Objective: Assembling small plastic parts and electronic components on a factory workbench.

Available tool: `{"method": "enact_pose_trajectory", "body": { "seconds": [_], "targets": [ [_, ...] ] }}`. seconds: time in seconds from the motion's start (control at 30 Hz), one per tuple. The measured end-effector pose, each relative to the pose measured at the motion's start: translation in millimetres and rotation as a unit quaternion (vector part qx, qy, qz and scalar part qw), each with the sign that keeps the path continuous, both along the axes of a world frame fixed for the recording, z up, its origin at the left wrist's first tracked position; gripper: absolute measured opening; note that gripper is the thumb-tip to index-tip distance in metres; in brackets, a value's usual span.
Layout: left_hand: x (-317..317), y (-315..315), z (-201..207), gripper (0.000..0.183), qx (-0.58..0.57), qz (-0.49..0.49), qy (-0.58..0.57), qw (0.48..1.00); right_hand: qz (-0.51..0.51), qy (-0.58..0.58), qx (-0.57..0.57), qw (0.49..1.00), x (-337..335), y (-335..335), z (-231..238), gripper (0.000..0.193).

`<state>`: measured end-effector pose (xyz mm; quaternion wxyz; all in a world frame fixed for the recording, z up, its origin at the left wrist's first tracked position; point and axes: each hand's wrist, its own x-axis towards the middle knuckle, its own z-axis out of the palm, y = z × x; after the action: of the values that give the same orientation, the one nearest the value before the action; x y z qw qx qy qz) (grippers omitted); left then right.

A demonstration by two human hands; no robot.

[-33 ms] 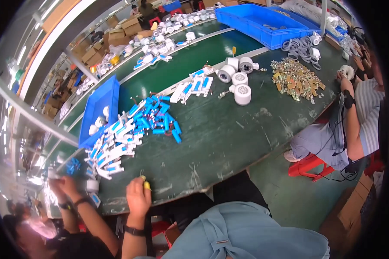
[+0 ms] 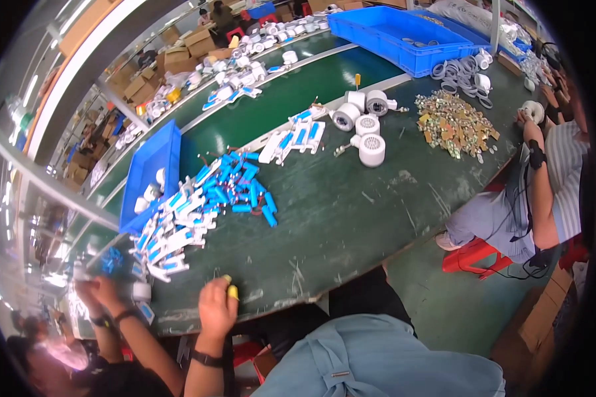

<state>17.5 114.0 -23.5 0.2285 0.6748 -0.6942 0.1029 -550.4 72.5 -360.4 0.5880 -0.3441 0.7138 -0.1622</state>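
Note:
My left hand (image 2: 217, 308) rests at the near edge of the green work table (image 2: 338, 218), back side up. Its fingers are curled together, and yellow covers sit on the thumb and one fingertip. The palm side is hidden, so I cannot see whether anything is in it. My right hand is out of the picture. Beyond the left hand lies a heap of white strip-shaped parts with blue pieces (image 2: 169, 241). Blue cylindrical cells with wires (image 2: 235, 182) are piled against that heap.
White round lamp-like housings (image 2: 371, 151) stand mid-table, beside a pile of small yellowish parts (image 2: 453, 122). Grey rings (image 2: 460, 73) lie near a large blue bin (image 2: 404, 40). Another blue bin (image 2: 153, 169) stands left. Co-workers' hands (image 2: 96, 294) (image 2: 531, 122) work on both sides.
My left hand has shifted slightly right and nearer to me, and the yellow-covered thumb shows more. The piles stay the same.

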Motion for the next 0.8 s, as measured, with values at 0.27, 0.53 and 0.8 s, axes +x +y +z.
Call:
{"method": "enact_pose_trajectory", "body": {
  "seconds": [0.27, 0.53, 0.8],
  "targets": [
    [-29.0, -63.0, 21.0, 0.043, 0.149, -0.228, 0.017, 0.962, 0.174, 0.063, 0.018, 0.982, 28.4, -90.1, -11.0, 0.027],
    [-23.5, -56.1, 20.3, 0.044, 0.189, -0.197, 0.039, 0.961, 0.371, 0.098, 0.035, 0.923, 40.4, -80.5, 10.9, 0.031],
    [-36.6, -64.7, 17.3, 0.043, 0.130, -0.208, 0.029, 0.969, 0.527, 0.167, -0.075, 0.830, 47.5, -79.8, -32.6, 0.037]
  ]
}}
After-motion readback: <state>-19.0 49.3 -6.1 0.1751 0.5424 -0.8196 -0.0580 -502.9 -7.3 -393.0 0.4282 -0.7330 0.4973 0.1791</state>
